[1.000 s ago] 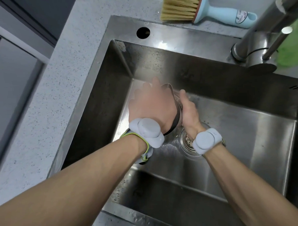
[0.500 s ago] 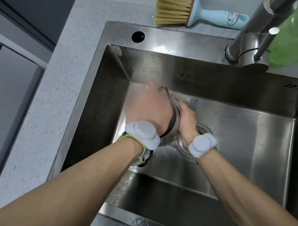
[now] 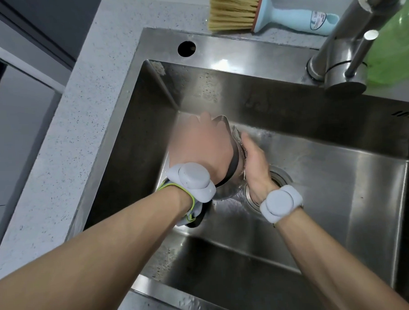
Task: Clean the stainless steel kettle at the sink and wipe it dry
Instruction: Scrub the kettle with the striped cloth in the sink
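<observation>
kettle (image 3: 225,189) low in sink (image 3: 339,196), beside drain, so rinse water runs off. left hand (image 3: 198,150) covers top, steadying; its fingers blurred, cannot tell grip. right hand (image 3: 254,162) curled against kettle side, apparently scrubbing.

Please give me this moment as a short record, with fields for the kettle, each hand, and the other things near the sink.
kettle: low in the sink, mostly hidden by the hands
left hand: on top of the kettle; grip unclear
right hand: against the kettle's right side
brush: lies on the counter behind the sink
faucet: back right; no stream visible
</observation>
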Demonstrator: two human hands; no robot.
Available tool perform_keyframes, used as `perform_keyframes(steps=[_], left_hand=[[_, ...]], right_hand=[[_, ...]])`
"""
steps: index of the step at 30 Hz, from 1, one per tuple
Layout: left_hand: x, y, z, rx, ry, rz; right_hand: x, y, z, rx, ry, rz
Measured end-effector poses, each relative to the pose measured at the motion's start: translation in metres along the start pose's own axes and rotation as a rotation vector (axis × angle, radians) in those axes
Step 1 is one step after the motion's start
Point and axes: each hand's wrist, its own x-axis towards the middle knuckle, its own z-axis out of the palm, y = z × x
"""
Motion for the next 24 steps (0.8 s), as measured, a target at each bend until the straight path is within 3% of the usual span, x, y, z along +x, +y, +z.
perform_keyframes(steps=[5, 10, 12, 15, 17, 19, 23, 24], left_hand=[[0.000, 0.000, 0.001, 0.005, 0.004, -0.004], [0.000, 0.000, 0.001, 0.011, 0.006, -0.011], [0.000, 0.000, 0.000, 0.009, 0.007, -0.010], [-0.001, 0.000, 0.000, 0.004, -0.001, -0.007], [0.000, 0.000, 0.000, -0.001, 0.000, -0.009], [0.000, 0.001, 0.000, -0.005, 0.002, -0.018], [0.000, 0.001, 0.000, 0.006, 0.003, -0.010], [0.000, 0.001, 0.000, 0.006, 0.002, -0.007]], right_hand=[[-0.016, 0.007, -0.010, -0.069, -0.051, -0.163], [-0.008, -0.002, -0.030, 0.063, 0.073, -0.176], [-0.012, -0.001, -0.022, 0.102, 0.032, -0.156], [-0.025, 0.006, -0.008, -0.049, -0.083, -0.272], [-0.023, 0.005, -0.007, -0.153, -0.062, -0.354], [-0.016, 0.000, -0.007, -0.159, -0.017, -0.306], [0.006, -0.002, -0.001, 0.064, 0.107, 0.117], [0.002, -0.004, 0.005, 0.098, 0.158, 0.147]])
